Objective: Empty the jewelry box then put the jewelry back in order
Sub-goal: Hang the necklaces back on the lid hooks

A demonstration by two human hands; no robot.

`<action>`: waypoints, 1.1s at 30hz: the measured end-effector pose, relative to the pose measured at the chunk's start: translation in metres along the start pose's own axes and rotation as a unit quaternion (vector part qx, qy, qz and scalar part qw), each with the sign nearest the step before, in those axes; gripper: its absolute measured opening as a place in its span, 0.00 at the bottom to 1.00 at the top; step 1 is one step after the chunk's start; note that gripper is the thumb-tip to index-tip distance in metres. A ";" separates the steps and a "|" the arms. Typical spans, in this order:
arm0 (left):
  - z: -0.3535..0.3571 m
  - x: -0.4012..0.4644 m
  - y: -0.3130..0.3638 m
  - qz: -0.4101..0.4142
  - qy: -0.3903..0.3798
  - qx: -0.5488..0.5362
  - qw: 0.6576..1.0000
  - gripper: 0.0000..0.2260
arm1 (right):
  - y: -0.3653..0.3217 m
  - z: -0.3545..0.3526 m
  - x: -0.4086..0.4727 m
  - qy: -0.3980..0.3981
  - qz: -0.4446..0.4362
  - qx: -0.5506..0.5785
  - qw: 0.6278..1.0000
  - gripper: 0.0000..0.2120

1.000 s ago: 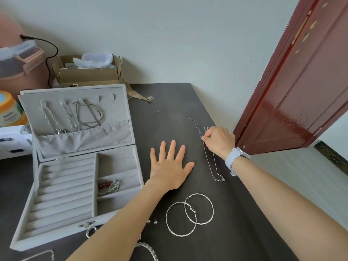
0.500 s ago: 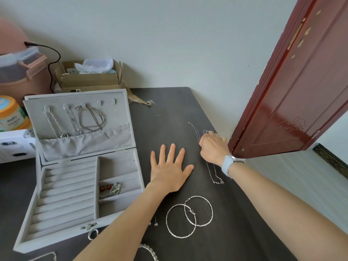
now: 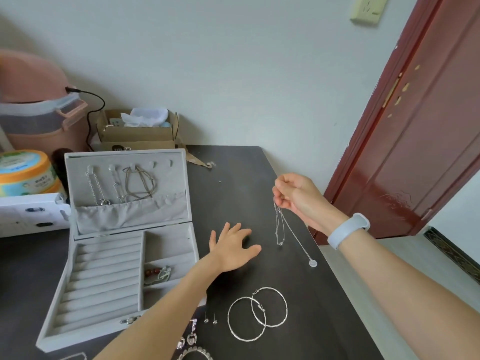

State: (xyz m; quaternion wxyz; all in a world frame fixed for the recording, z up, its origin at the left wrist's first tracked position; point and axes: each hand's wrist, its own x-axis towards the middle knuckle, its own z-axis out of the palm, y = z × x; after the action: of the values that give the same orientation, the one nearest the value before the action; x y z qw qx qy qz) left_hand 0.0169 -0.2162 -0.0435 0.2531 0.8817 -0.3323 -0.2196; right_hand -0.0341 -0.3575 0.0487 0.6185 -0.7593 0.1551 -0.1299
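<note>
The left hand point(image 3: 232, 249) hovers low over the dark table point(image 3: 298, 294), fingers spread and relaxed, gripping nothing; whether the fingertips touch the wood cannot be told. The right hand point(image 3: 298, 197), with a pale blue band point(image 3: 348, 229) on its wrist, is raised above the table's right edge, thumb and fingers pinched together on thin silver necklaces point(image 3: 283, 224). The chains hang down from the pinch, one ending in a small pendant, the other in a round pale disc point(image 3: 313, 263) close to the tabletop.

Nearest on the table lie two large silver hoops point(image 3: 257, 314), overlapping, with two tiny studs point(image 3: 210, 320) just beside them to the left, drop earrings point(image 3: 191, 336) nearer still, and a beaded bracelet point(image 3: 196, 353) at the bottom edge.

The grey jewelry box point(image 3: 52, 331) stands open to the left of the left arm. Its ring rolls hold a single ring point(image 3: 130, 320) at the front row; a right-hand compartment holds a small tangle with red beads point(image 3: 158, 274). Chains and a cord point(image 3: 137, 183) hang from hooks in the upright lid above a fabric pocket.

Behind are a white box point(image 3: 28, 214), a round tub point(image 3: 24, 168), a cardboard box point(image 3: 137, 133) stuffed with plastic, a pink bin point(image 3: 39, 113), the pale wall and a dark red door point(image 3: 415, 139) on the right.
</note>
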 end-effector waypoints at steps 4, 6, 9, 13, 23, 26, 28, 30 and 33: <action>-0.015 -0.023 0.008 0.025 0.124 -0.200 0.972 0.26 | -0.041 0.024 -0.007 -0.027 -0.054 -0.006 0.998 0.09; -0.026 -0.032 0.006 0.037 0.181 -0.248 0.951 0.27 | -0.060 0.040 -0.008 -0.043 -0.090 -0.017 0.995 0.10; -0.047 -0.044 -0.006 0.043 0.228 -0.299 0.926 0.28 | -0.083 0.067 -0.004 -0.059 -0.133 -0.045 0.988 0.10; -0.079 -0.056 -0.041 0.014 0.331 -0.184 0.926 0.21 | -0.102 0.103 0.009 -0.061 -0.158 -0.074 0.983 0.11; -0.132 -0.049 -0.115 0.058 0.286 0.373 0.881 0.22 | -0.127 0.161 0.043 -0.029 -0.195 -0.082 0.977 0.08; -0.138 -0.036 -0.124 0.105 0.316 0.422 0.843 0.21 | -0.122 0.166 0.054 -0.026 -0.190 -0.086 0.978 0.08; -0.140 -0.034 -0.124 0.129 0.344 0.429 0.825 0.18 | -0.117 0.167 0.061 -0.026 -0.189 -0.101 0.976 0.09; -0.141 -0.034 -0.128 0.142 0.350 0.436 0.817 0.17 | -0.114 0.168 0.066 -0.030 -0.191 -0.116 0.974 0.09; -0.141 -0.035 -0.134 0.161 0.359 0.457 0.798 0.14 | -0.109 0.170 0.070 -0.032 -0.188 -0.126 0.974 0.09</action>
State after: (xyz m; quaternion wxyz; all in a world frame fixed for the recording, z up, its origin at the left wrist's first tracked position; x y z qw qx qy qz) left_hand 0.1347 -0.0626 -0.0057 -0.0466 0.8441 -0.4169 0.3339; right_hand 0.1041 -0.2116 0.1218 0.4867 -0.8506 0.0050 -0.1988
